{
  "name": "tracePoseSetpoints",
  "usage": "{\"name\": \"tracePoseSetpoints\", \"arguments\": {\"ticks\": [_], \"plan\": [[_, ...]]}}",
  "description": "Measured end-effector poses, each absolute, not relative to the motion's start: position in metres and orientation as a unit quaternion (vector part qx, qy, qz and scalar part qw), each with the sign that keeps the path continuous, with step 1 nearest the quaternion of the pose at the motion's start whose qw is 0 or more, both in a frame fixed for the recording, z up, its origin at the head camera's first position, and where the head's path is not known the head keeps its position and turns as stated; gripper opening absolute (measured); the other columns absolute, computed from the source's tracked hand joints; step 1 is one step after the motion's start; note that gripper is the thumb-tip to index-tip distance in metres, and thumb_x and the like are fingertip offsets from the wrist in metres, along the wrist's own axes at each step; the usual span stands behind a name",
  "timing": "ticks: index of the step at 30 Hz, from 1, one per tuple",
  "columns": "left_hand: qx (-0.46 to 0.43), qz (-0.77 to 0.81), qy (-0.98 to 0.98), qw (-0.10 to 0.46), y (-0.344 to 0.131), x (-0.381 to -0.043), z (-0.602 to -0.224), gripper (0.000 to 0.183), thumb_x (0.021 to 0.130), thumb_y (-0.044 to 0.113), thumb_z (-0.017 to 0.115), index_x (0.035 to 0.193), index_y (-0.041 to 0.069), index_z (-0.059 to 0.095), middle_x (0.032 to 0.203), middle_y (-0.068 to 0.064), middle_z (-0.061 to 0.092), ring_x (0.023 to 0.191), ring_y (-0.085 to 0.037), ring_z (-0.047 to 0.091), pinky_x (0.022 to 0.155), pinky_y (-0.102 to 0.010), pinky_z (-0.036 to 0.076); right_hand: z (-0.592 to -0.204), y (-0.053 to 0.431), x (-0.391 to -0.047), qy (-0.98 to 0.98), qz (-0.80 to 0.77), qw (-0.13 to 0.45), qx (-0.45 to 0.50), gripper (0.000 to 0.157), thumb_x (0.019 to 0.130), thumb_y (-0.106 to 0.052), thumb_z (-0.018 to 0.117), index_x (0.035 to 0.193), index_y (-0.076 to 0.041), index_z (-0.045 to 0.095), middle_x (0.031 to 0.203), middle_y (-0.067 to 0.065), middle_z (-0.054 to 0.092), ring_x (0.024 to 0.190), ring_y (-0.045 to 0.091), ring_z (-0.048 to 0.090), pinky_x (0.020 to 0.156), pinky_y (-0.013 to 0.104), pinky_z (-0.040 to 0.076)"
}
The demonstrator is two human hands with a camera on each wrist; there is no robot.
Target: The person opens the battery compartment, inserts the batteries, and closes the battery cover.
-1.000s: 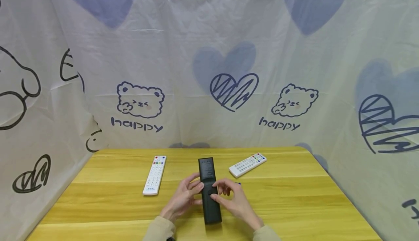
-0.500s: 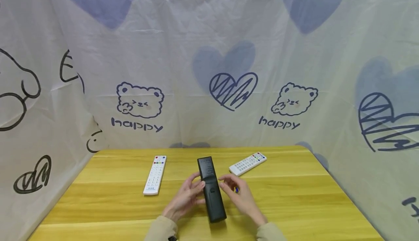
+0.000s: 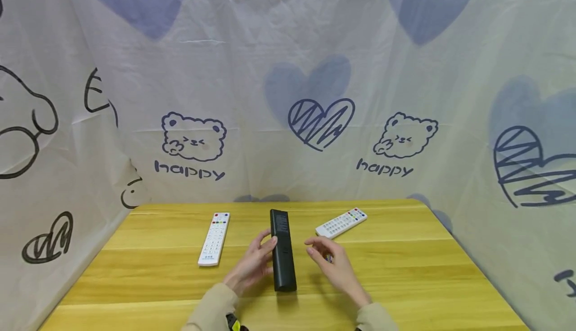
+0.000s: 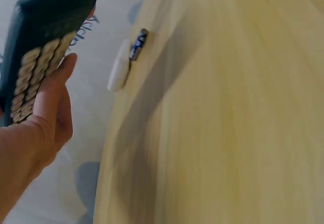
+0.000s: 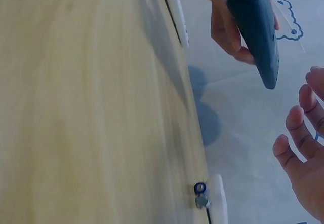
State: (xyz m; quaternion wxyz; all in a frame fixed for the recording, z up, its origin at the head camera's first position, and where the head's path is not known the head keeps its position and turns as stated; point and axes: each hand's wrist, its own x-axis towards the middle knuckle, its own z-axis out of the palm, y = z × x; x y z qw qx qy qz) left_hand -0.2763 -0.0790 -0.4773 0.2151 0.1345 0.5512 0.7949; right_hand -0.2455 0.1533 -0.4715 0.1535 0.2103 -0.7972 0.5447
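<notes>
My left hand (image 3: 253, 265) grips a black remote control (image 3: 284, 258) by its left side, above the table. Its back faces up in the head view, while rows of pale buttons show on the remote's underside (image 4: 43, 69) in the left wrist view. To the right, my right hand (image 3: 334, 267) hovers apart from the remote, fingers loosely bent with nothing in them. Small blue batteries (image 4: 137, 44) lie on the table beyond that hand, beside a white remote (image 4: 120, 68); the hand partly hides them in the head view, so their number is unclear.
One white remote (image 3: 214, 239) lies at the left of the wooden table (image 3: 148, 271). Another white remote (image 3: 341, 223) lies slanted at the back right. A printed cloth (image 3: 270, 171) hangs around the table's back and sides.
My right hand has come off the black remote's back and moved right. The left hand has turned the remote, and its near end has shifted away from me.
</notes>
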Motion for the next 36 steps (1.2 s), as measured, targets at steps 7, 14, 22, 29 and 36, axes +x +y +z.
{"name": "tracePoseSetpoints", "arguments": {"ticks": [7,14,22,29,36], "plan": [[0.095,0.765,0.611,0.177,-0.080,-0.283,-0.470,0.060,0.106,0.034,0.051,0.154,0.014,0.022,0.136,-0.014,0.045,0.103,-0.019,0.063,0.088,-0.040,0.058,-0.475,0.163,-0.246,-0.799,0.526,0.174,0.234,0.013,0.097,-0.009,0.065,0.108,-0.005,0.071,0.077,0.008,0.065,0.066,-0.004,0.048,0.056,0.016,0.044],[0.056,0.662,0.744,0.074,-0.081,-0.287,-0.462,0.049,0.100,0.025,0.062,0.142,0.004,0.048,0.122,-0.023,0.056,0.088,-0.020,0.064,0.069,-0.030,0.057,-0.476,0.172,-0.247,-0.814,0.509,0.167,0.224,0.014,0.097,-0.011,0.065,0.108,-0.004,0.070,0.076,0.003,0.062,0.068,-0.004,0.048,0.059,0.017,0.045],[0.074,0.385,0.908,-0.146,-0.087,-0.308,-0.456,0.027,0.082,0.020,0.081,0.100,0.002,0.072,0.093,-0.014,0.075,0.081,-0.024,0.068,0.069,-0.034,0.056,-0.476,0.182,-0.246,-0.829,0.491,0.148,0.223,0.015,0.097,-0.013,0.065,0.109,-0.005,0.070,0.077,0.002,0.063,0.068,-0.002,0.048,0.059,0.017,0.044],[0.090,0.197,0.947,-0.236,-0.092,-0.322,-0.466,0.024,0.078,0.022,0.086,0.081,0.006,0.069,0.081,-0.011,0.068,0.069,-0.026,0.061,0.054,-0.037,0.052,-0.474,0.189,-0.244,-0.834,0.491,0.135,0.211,0.017,0.097,-0.015,0.065,0.110,-0.006,0.071,0.083,0.002,0.068,0.072,-0.002,0.051,0.062,0.016,0.043],[0.054,0.115,0.967,-0.223,-0.096,-0.330,-0.481,0.032,0.082,0.026,0.084,0.098,0.002,0.071,0.095,-0.018,0.070,0.088,-0.038,0.065,0.062,-0.048,0.058,-0.476,0.193,-0.245,-0.848,0.480,0.110,0.199,0.018,0.099,-0.019,0.064,0.112,-0.008,0.071,0.087,0.006,0.071,0.075,-0.002,0.054,0.064,0.016,0.044]]}}
